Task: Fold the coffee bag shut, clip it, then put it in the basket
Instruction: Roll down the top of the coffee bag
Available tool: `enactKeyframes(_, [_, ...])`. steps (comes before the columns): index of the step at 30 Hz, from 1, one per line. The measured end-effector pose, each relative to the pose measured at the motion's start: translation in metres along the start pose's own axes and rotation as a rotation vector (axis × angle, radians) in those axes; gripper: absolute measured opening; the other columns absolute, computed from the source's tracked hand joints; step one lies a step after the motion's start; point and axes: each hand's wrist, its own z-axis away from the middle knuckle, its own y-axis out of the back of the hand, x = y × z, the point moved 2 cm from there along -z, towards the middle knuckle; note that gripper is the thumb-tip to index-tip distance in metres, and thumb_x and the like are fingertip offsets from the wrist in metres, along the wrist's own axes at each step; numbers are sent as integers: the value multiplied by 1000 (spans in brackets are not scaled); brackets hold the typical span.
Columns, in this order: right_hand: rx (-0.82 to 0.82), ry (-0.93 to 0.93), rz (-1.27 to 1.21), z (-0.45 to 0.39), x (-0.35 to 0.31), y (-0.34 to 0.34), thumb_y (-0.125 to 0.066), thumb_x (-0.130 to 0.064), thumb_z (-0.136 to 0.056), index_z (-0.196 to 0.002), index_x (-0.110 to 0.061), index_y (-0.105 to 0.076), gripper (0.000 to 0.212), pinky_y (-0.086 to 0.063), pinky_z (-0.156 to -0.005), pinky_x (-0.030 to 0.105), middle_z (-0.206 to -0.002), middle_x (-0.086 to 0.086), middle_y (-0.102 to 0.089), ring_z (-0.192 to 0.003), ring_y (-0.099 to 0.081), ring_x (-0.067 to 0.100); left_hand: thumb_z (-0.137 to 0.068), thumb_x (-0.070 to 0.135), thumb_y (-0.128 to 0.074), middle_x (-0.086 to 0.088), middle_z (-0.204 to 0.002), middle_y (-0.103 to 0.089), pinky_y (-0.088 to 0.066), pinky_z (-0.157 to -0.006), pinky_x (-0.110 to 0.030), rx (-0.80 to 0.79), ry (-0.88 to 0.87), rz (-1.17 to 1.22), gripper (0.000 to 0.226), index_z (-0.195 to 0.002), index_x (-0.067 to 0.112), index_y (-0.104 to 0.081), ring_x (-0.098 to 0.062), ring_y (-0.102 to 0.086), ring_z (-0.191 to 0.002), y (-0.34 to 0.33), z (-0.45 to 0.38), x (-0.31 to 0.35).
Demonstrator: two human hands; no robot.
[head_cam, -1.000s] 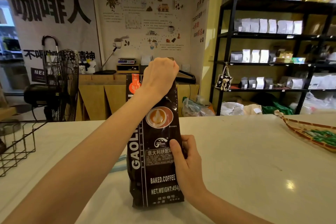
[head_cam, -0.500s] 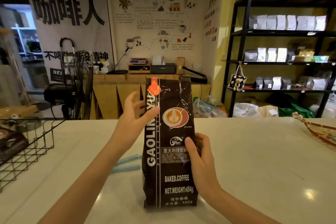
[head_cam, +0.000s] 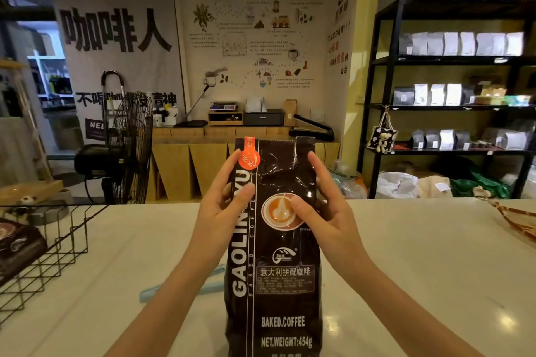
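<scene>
A tall black coffee bag (head_cam: pixel 278 284) stands upright on the white counter, its top unfolded and straight. My left hand (head_cam: pixel 223 209) grips its upper left side, thumb on the front. Pressed on the upper right side, my right hand (head_cam: pixel 324 211) has its thumb on the cup picture. A light blue clip (head_cam: pixel 179 287) lies flat on the counter behind my left forearm, partly hidden. The black wire basket (head_cam: pixel 58 243) sits at the left edge with another dark coffee bag (head_cam: pixel 17 246) inside.
A woven tray (head_cam: pixel 513 217) lies at the right edge of the white counter (head_cam: pixel 420 269). Behind the counter stand a black fan (head_cam: pixel 127 148), a wooden bench and black shelves of bags (head_cam: pixel 452 95).
My left hand dropped from the bag's top to its upper left side. My right hand slid up from the middle to the upper right side. The camera moved closer.
</scene>
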Motion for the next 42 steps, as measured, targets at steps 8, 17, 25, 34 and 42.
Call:
enactKeyframes(8, [0, -12, 36, -10, 3, 9, -58, -27, -74, -100, -39, -64, 29, -54, -72, 19, -108, -6, -65, -101, -63, 8, -74, 23, -55, -3, -76, -75, -59, -62, -35, 20, 73, 60, 44, -115, 39, -54, -18, -70, -73, 8, -4, 0])
enactKeyframes(17, [-18, -20, 67, -18, -12, 28, -62, -5, -78, -109, -34, -59, 43, -56, -69, 22, -105, -7, -67, -99, -66, 8, -70, 21, -59, 2, -73, -76, -57, -63, -27, -42, 47, -42, 46, -115, 27, -56, -15, -70, -72, 2, -4, 7])
enactKeyframes(25, [-149, -89, 217, -20, -23, 34, -70, -27, -63, -111, -28, -58, 49, -56, -71, 21, -98, -8, -71, -94, -68, 9, -61, 29, -64, 7, -71, -76, -57, -65, -23, -117, 78, -275, 59, -119, 22, -52, -13, -71, -74, 9, -2, 22])
enactKeyframes(34, [-182, -148, 278, -21, -23, 34, -67, -38, -58, -94, -24, -64, 39, -54, -63, 15, -76, -15, -73, -82, -70, 5, -53, 45, -65, 5, -69, -75, -56, -61, -26, -69, 25, -542, 38, -83, 22, -67, -9, -70, -65, 13, -2, 35])
enactKeyframes(42, [-147, -196, 335, -23, -18, 35, -64, -50, -57, -90, -35, -65, 36, -51, -86, 32, -115, -1, -56, -106, -58, 16, -64, 57, -49, 4, -82, -68, -49, -70, -25, -171, 118, -641, 34, -82, 32, -63, -8, -65, -79, 14, -3, 28])
